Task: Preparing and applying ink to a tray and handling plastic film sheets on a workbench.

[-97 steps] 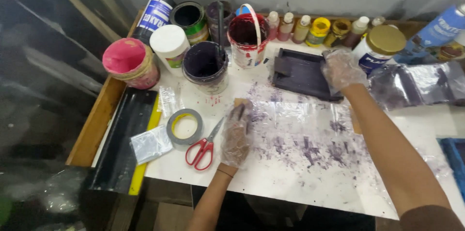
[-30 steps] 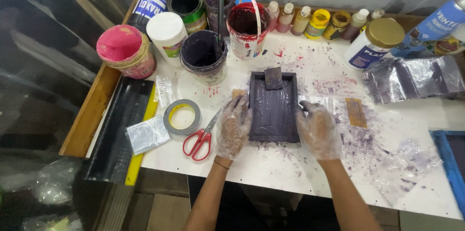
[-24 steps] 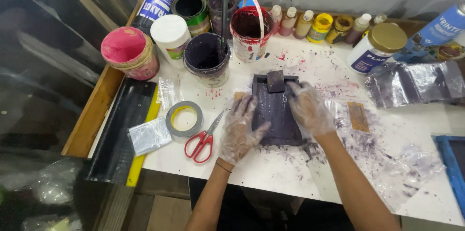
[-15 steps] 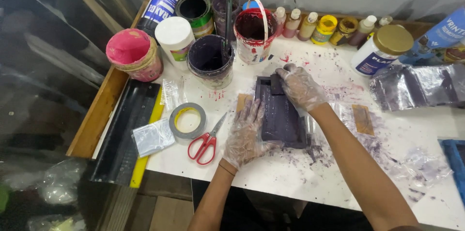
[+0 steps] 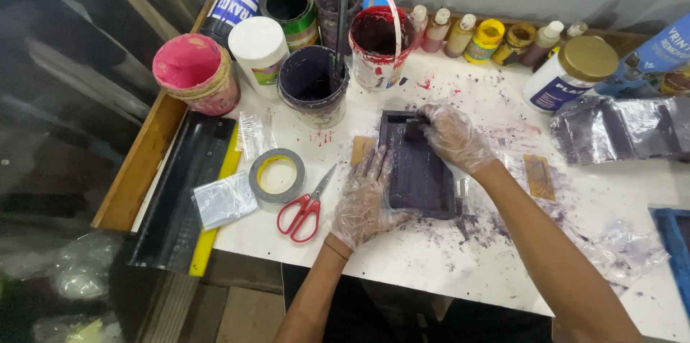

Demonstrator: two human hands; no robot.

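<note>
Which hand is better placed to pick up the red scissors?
Left. The left hand rests on the dark tray's near-left edge, beside the red scissors; the right hand lies across the tray's far end, farther away.

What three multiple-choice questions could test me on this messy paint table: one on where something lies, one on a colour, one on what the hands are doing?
1. Where do the scissors lie?
A. Just right of the tape roll
B. Inside a paint tub
C. On the dark tray

2. What colour are the scissor handles?
A. Blue
B. Red
C. Green

3. How is the dark tray handled?
A. It lies untouched
B. One hand lifts it high
C. Both gloved hands rest on it

Answers:
1 A, the scissors sit on the white table beside the roll.
2 B, the handles are red.
3 C, the left hand presses its near left edge while the right hand works at its far end.
</note>
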